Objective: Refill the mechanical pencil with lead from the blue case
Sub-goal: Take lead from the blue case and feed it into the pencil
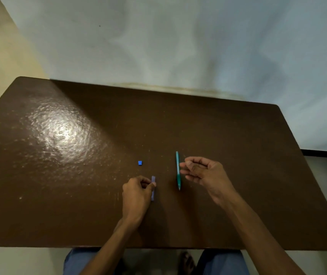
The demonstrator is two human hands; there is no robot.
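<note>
Brown bench (59,175), glossy, glare patch at left. Left hand (136,193) closed around blue lead case (153,188), pinched between thumb and fingers, case lengthwise toward the far edge, low over the bench. Small blue cap (140,163) lying alone beyond that hand, apart from the case. Right hand (204,173) loosely curled, fingertips on teal mechanical pencil (178,170), tip pointing toward the near edge; firm grip or mere touch, cannot tell. Case and pencil near, not touching.
</note>
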